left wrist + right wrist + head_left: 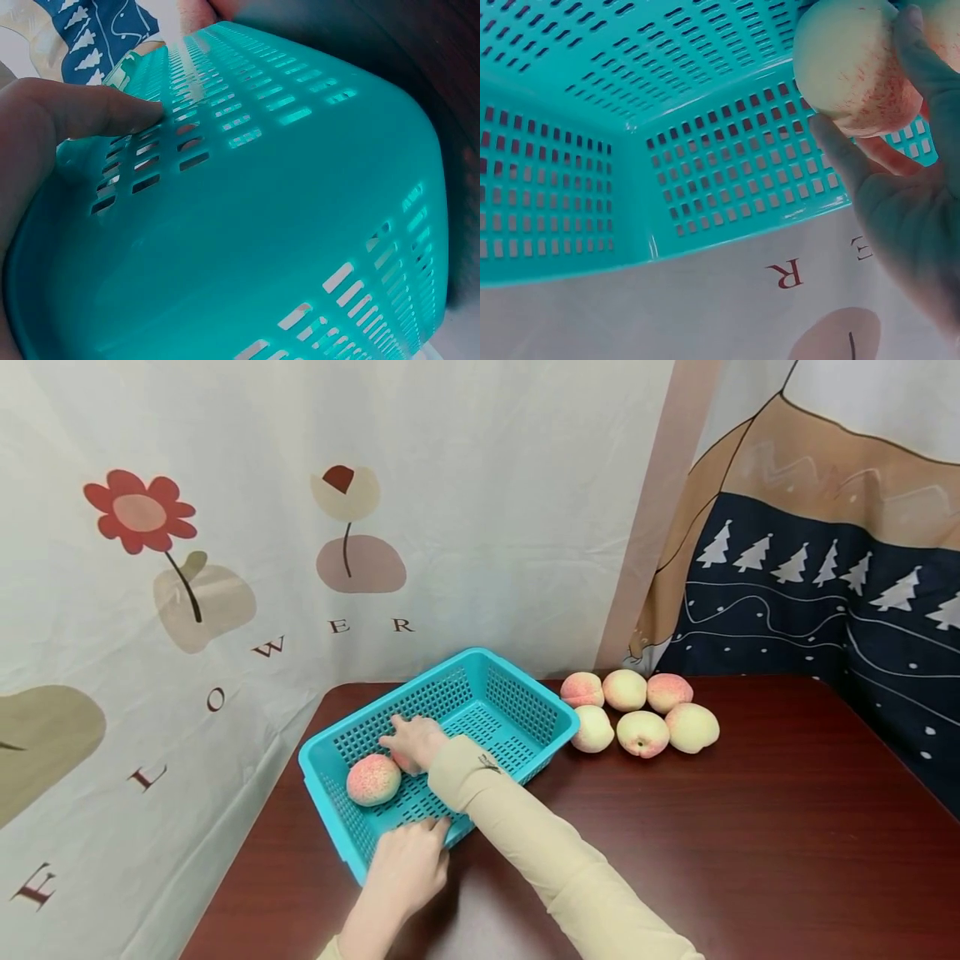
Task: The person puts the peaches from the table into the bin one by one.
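A turquoise perforated plastic basket (330,818) stands at an angle on the table. Inside it, my right hand (416,741) holds a peach (855,67), with thumb and fingers spread around its sides. Another pink-speckled peach (373,779) lies in the basket's left end, close beside the held one. My left hand (408,864) grips the near rim of the basket, one finger (112,112) pressed along the perforated wall in the left wrist view. The right forearm crosses over the basket's near side and hides part of it.
Several peaches (642,733) sit in two rows on the dark red-brown table (750,827), right by the basket's right corner. A pale printed curtain (487,510) hangs behind the table, and a dark blue one with white trees (795,568) hangs at the right.
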Motion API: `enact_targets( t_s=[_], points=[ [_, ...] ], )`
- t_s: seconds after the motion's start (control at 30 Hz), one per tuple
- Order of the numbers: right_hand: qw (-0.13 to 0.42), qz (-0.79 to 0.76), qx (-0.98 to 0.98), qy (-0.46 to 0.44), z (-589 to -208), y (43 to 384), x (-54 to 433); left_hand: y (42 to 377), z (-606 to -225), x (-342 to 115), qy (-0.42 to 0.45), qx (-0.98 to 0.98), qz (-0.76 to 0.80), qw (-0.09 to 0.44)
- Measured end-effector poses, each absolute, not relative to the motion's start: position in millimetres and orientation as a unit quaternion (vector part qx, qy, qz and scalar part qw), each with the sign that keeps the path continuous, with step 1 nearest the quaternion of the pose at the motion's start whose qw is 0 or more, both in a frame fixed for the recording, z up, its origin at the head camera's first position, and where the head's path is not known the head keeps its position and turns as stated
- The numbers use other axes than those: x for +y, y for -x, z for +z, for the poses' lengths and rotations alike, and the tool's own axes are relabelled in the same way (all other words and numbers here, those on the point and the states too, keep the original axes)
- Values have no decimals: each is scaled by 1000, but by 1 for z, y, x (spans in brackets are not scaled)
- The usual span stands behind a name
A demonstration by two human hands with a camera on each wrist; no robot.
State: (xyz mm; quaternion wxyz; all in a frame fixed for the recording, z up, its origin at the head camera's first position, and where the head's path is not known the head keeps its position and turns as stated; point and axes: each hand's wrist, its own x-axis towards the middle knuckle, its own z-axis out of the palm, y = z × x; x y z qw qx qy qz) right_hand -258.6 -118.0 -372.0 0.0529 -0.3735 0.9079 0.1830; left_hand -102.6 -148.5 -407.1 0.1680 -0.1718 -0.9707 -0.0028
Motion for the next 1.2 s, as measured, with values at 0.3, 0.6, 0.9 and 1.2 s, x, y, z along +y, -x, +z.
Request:
enact_targets(
  t_s=[0.3, 0.6, 0.9, 1.2],
  points=[
    [77, 175, 910, 368, -371, 257, -114, 100, -405, -148, 172, -970, 1, 172],
    [89, 161, 911, 369, -367, 254, -112, 100, -406, -148, 172, -970, 1, 174],
    [80, 174, 906, 378, -356, 258, -107, 100, -405, -147, 173, -968, 1, 180],
    [66, 145, 910, 383, -331, 260, -90, 100, -405, -149, 177, -969, 4, 175]
  ],
)
